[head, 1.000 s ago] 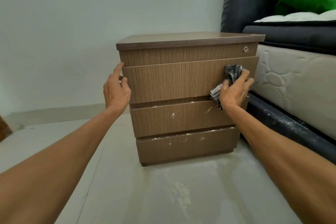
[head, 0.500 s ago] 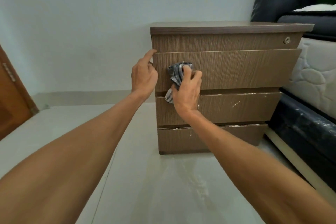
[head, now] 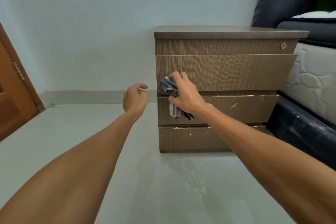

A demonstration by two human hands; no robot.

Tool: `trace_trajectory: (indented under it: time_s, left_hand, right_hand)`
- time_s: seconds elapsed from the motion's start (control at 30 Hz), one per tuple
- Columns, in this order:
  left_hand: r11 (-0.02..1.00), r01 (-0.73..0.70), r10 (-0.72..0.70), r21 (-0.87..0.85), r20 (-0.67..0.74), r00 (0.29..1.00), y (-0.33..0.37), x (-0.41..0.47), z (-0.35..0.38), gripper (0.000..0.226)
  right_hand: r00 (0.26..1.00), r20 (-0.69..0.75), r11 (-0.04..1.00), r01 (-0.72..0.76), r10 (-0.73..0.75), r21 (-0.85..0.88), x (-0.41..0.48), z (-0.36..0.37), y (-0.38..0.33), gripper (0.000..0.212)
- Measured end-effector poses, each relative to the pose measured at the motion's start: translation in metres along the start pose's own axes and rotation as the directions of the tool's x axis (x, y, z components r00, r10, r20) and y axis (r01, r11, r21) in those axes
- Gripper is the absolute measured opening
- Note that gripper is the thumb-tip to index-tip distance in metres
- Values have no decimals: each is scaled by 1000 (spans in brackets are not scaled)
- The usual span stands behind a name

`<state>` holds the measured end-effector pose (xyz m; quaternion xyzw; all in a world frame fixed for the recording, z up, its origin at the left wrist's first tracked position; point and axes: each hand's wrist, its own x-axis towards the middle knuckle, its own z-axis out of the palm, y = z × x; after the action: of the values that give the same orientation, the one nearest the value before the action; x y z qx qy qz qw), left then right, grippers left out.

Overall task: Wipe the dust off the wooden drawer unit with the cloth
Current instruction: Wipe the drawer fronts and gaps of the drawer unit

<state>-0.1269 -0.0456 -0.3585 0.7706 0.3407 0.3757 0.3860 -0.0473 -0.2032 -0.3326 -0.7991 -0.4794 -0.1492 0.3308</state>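
Head view, the only view. The wooden drawer unit (head: 225, 85) stands on the floor (head: 145, 187) at centre right of the frame, its back to the pale wall (head: 91, 23) and its right side close beside the bed (head: 312, 82). The right hand (head: 185, 94) is closed around a bunched grey striped cloth (head: 168, 88) and presses it flat against the lower left corner of the top drawer front (head: 227, 72), near the unit's left edge; a loose tail of the cloth hangs down over the middle drawer front (head: 236, 109). The bunched grip probably serves to give a thick pad under the fingers, so that pressure reaches the grooved veneer. The left hand (head: 135, 99) hangs in the air just left of the unit, apart from it, loosely curled and holding nothing; it seems free to steady the unit if the wiping pushes it. White specks and streaks show along the upper edges of the middle drawer front and the bottom drawer front (head: 190, 138), so those fronts appear not yet wiped, and the task is judged to be only partly done. A wooden door (head: 12, 96) fills the left edge of the frame.
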Motion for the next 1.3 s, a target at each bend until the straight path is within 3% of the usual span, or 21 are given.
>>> trace_trajectory:
  time_s: [0.13, 0.3, 0.63, 0.8, 0.93, 1.07, 1.17, 1.3]
  left_hand:
    - [978, -159, 131, 132, 202, 971, -6, -13, 16, 37]
    - [963, -188, 128, 195, 286, 950, -5, -21, 28, 42]
    - [928, -188, 103, 321, 263, 959, 4, -34, 25, 50]
    - [925, -211, 138, 315, 239, 961, 7, -40, 17, 33]
    - [950, -170, 104, 261, 250, 963, 4, -33, 16, 17]
    - [944, -212, 148, 253, 251, 957, 6, -28, 20, 15]
    - [858, -341, 257, 384, 254, 932, 13, -31, 22, 11]
    - [631, -547, 450, 550, 315, 836, 28, -43, 29, 19]
  right_hand:
    - [998, -38, 997, -49, 47, -60, -17, -26, 20, 53]
    - [998, -53, 990, -52, 46, -129, -30, -38, 31, 53]
    - [999, -25, 982, 31, -36, -184, -24, -28, 7, 53]
    - [997, 18, 969, 79, -77, -234, -14, -9, -9, 54]
    - [994, 102, 920, 84, -48, -382, -18, 17, -12, 49]
    - [998, 44, 852, 66, -50, -519, -30, 36, -3, 49]
    - [997, 27, 824, 76, -74, -562, -32, 30, 7, 50]
    - [999, -7, 818, 25, -35, -575, -42, 20, 21, 55]
